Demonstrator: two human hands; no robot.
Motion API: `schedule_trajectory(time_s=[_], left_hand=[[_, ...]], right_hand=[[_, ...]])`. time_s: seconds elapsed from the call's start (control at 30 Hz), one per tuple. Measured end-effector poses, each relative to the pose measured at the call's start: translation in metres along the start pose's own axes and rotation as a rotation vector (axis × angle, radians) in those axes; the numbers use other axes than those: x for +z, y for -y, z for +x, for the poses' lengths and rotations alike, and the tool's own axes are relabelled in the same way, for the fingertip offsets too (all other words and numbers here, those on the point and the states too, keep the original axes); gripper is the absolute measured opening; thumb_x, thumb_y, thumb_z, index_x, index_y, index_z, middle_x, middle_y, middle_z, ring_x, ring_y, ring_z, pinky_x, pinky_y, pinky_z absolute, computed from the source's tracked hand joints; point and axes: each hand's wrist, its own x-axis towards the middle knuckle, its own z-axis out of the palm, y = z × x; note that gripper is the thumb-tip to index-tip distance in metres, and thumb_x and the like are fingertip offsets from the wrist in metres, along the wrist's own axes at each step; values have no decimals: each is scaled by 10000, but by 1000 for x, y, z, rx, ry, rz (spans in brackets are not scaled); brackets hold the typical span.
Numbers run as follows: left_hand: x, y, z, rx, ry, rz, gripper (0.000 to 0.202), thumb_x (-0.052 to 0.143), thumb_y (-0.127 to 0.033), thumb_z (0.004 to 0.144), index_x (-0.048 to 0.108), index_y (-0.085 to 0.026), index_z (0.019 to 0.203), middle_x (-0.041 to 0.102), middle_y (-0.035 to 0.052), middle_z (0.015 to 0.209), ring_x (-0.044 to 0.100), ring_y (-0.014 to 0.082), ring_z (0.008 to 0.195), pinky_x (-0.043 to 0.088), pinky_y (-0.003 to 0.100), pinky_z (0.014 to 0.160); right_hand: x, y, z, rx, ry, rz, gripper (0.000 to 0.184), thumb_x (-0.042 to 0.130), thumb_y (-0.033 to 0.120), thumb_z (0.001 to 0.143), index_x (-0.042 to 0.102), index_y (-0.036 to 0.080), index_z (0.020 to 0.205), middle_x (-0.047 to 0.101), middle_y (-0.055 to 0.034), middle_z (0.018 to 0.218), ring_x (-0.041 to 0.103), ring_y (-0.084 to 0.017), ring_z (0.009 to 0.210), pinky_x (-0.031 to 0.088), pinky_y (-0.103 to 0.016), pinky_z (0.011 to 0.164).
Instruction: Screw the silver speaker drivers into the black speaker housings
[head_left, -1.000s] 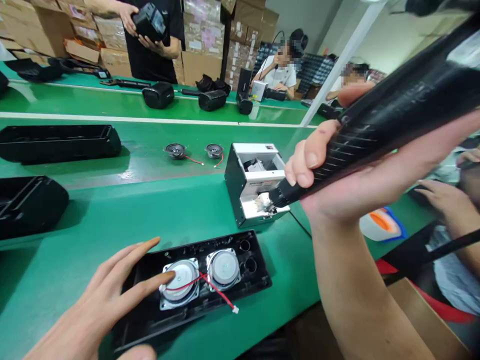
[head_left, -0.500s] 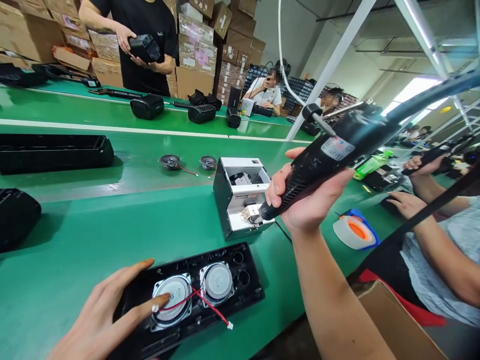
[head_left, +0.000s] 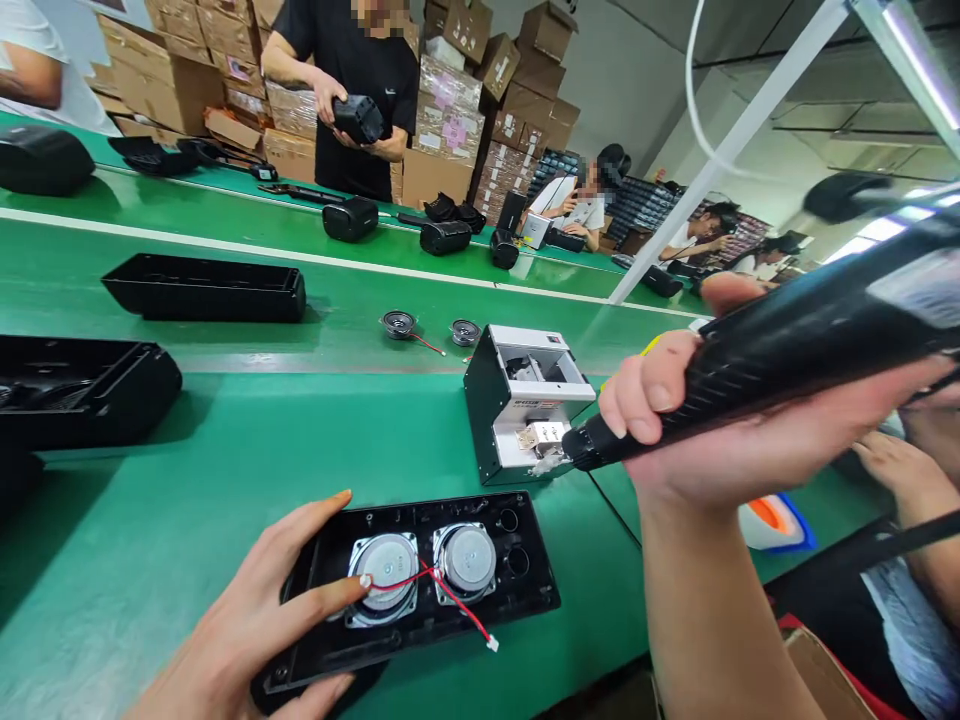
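Note:
My left hand (head_left: 255, 590) grips the left end of a black speaker panel (head_left: 536, 590), one finger lying over the nearer-left speaker driver. Two round drivers, the left one (head_left: 397, 570) and the right one (head_left: 470, 557), sit in the panel with their backs up. Red wires (head_left: 469, 610) with white plugs run across them. In my right hand (head_left: 697, 450) is a black electric screwdriver (head_left: 787, 350), its fingers wrapped around the body. The screwdriver's nose is at the front outlet of a small screw feeder (head_left: 487, 420); the bit tip is hard to make out.
Two loose speakers (head_left: 399, 323) lie beyond the feeder. Black housings (head_left: 217, 290) stand at left. A tape roll (head_left: 772, 520) is at right, near a co-worker's hand (head_left: 900, 465). Across the bench, a person in black (head_left: 367, 90) holds a black part.
The view has swung left, so the bench things appear farther right. The screwdriver looks larger and closer, its nose still at the feeder outlet. My left hand stays on the panel.

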Motion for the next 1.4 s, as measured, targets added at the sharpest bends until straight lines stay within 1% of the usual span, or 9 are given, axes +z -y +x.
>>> schedule_trajectory(time_s=[0.1,0.2,0.33,0.47,0.57,0.7,0.8,0.97,1.4], left_hand=[[-2,-3,3,15,-4,-24,299,630,-256,974,680,-316,1262,364,75,1745,513,335,1502,586,510,1147],[-4,-3,5,29,9,-42,322,662,-262,970,691,-311,1286,356,78,1749,493,345,1519,545,537,1193],[-6,0,5,66,47,-60,365,722,-310,961,699,-313,1326,328,92,1760,449,371,1547,529,572,1199],[-4,2,5,48,48,-101,354,736,-369,964,713,-314,1313,330,102,1752,420,383,1564,533,598,1184],[-2,-2,5,-14,39,-144,352,742,-377,958,725,-316,1304,232,97,1805,384,405,1594,520,618,1193],[-2,-9,4,-117,57,-190,363,762,-342,927,739,-329,1289,118,73,1842,303,426,1641,479,649,1224],[-4,-12,4,-149,81,-206,385,780,-338,913,740,-333,1296,161,87,1832,323,417,1640,479,636,1233],[-9,-13,8,-175,132,-219,386,810,-337,906,760,-300,1287,235,139,1808,343,415,1634,483,605,1241],[-10,-14,9,-162,109,-234,392,850,-342,880,769,-280,1259,270,127,1800,395,433,1601,530,613,1202]], right_hand=[[29,12,2,117,67,73,543,853,706,795,741,228,1028,577,66,500,430,-100,340,362,-203,308],[59,13,-1,185,106,143,532,737,743,900,721,221,998,580,47,499,461,-121,358,390,-226,324],[94,0,-12,291,174,223,642,601,871,905,673,238,984,557,43,486,451,-140,349,381,-253,316],[112,-22,-30,366,274,288,680,591,901,882,661,243,1039,582,54,525,474,-125,366,388,-243,352],[117,-41,-45,392,312,297,661,578,882,909,668,254,1093,590,60,572,493,-122,386,394,-251,377],[119,-65,-60,326,320,249,702,474,920,923,668,273,1115,553,62,561,438,-129,344,314,-261,332],[120,-75,-68,313,314,216,744,386,942,931,668,281,1125,523,68,557,394,-126,332,287,-257,324],[121,-82,-74,349,296,179,740,361,925,952,673,275,1119,514,62,572,413,-129,359,321,-258,349],[119,-95,-77,324,320,190,736,343,905,969,697,279,1123,488,56,576,337,-121,360,287,-255,335]])
